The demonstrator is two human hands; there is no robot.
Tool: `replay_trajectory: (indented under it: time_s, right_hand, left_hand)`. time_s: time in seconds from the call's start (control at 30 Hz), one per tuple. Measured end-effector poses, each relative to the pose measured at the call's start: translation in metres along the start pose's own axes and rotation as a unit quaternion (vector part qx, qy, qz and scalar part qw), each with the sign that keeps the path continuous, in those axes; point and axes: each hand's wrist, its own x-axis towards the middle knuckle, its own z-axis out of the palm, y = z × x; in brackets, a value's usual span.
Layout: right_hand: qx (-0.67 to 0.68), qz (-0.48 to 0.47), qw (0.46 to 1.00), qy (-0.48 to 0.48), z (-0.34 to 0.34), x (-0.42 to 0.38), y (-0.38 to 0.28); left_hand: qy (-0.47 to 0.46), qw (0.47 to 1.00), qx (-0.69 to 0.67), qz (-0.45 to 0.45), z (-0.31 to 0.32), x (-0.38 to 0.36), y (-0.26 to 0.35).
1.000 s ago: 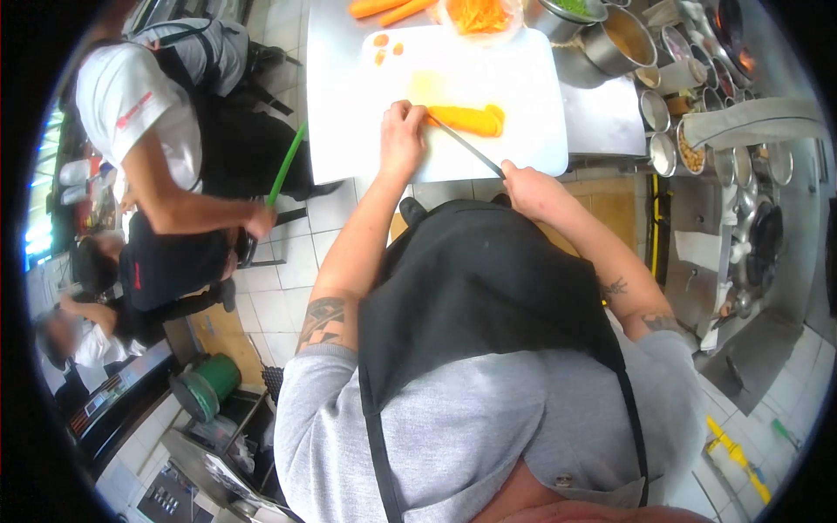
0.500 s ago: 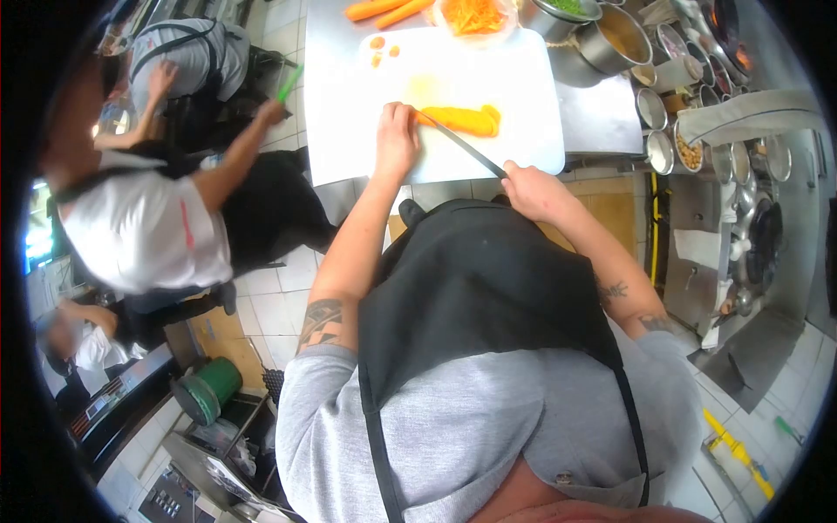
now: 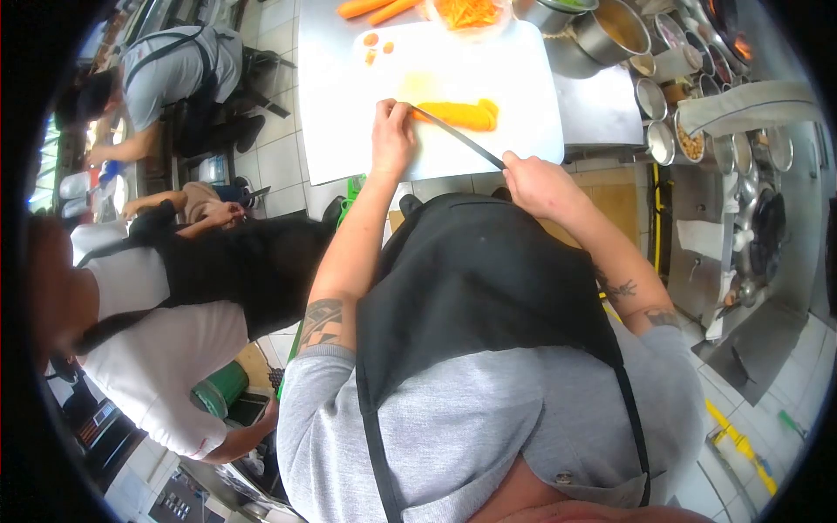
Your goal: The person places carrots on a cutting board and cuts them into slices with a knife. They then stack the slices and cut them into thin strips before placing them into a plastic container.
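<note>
My right hand (image 3: 538,185) grips the handle of a knife (image 3: 466,141). Its blade runs up and left across the cutting board, with the tip by my left fingers. My left hand (image 3: 394,135) has its fingers curled at the left end of the sliced carrot (image 3: 458,114), an overlapping orange row; the fingertips are partly hidden. Beneath lies a white cutting board (image 3: 532,78). Small carrot pieces (image 3: 370,48) are at its upper left.
Whole carrots (image 3: 362,8) and a bag of shredded carrot (image 3: 468,13) lie beyond the board. Metal pots (image 3: 615,35) stand at the right, near several containers. A co-worker in a black apron (image 3: 205,270) is close on my left, with a green pole (image 3: 349,196) between us.
The co-worker on my left has turned and lowered an arm, and the green object has swung down beside me. My hands, knife and carrot stay nearly the same; the view shifts slightly.
</note>
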Motion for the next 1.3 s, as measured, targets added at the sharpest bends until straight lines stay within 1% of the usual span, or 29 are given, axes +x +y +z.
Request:
replay_trajectory:
  time_s: [0.23, 0.33, 0.37, 0.47, 0.57, 0.67, 0.77, 0.87, 0.97, 1.03, 1.23, 1.3]
  right_hand:
    - [-0.013, 0.021, 0.999, -0.046, -0.002, 0.006, -0.003]
    - [-0.009, 0.037, 0.992, -0.117, 0.009, 0.023, 0.002]
    - [-0.007, 0.032, 0.993, -0.11, 0.011, 0.025, 0.005]
    - [-0.002, 0.022, 0.995, -0.102, 0.021, 0.025, 0.01]
    - [-0.003, 0.024, 0.994, -0.104, 0.021, 0.023, 0.007]
    - [0.0, 0.023, 0.994, -0.103, 0.018, 0.023, 0.007]
    - [-0.006, 0.012, 0.997, -0.08, 0.015, 0.022, 0.009]
    - [-0.011, 0.005, 0.999, -0.043, 0.01, 0.018, 0.008]
    - [-0.01, -0.002, 1.0, -0.02, 0.008, 0.016, 0.006]
    - [-0.009, -0.009, 1.0, -0.014, 0.004, 0.016, 0.004]
    - [-0.018, -0.013, 0.999, -0.023, -0.005, 0.013, -0.002]
    - [-0.013, -0.003, 0.999, -0.043, -0.005, 0.015, -0.002]
  left_hand:
    - [-0.001, 1.0, -0.005, -0.009, 0.0, 0.001, 0.001]
    - [-0.018, 1.0, -0.011, -0.017, 0.0, -0.002, -0.001]
    - [-0.02, 1.0, -0.013, -0.02, 0.002, 0.001, -0.003]
    - [-0.024, 0.998, 0.039, 0.041, -0.002, 0.003, 0.001]
    - [-0.034, 0.995, 0.077, 0.051, -0.003, 0.005, 0.005]
    - [-0.05, 0.995, 0.073, 0.053, -0.005, 0.006, 0.003]
    - [-0.021, 0.999, -0.017, -0.027, -0.003, 0.006, 0.002]
    - [-0.024, 0.999, -0.02, -0.044, -0.004, 0.0, -0.002]
    - [-0.005, 1.0, -0.011, -0.019, -0.007, 0.001, 0.001]
    - [-0.007, 1.0, -0.017, -0.026, -0.006, 0.001, 0.001]
    - [-0.004, 0.999, -0.021, -0.024, -0.006, 0.001, -0.002]
    - [-0.005, 0.999, -0.024, -0.026, -0.005, 0.002, -0.002]
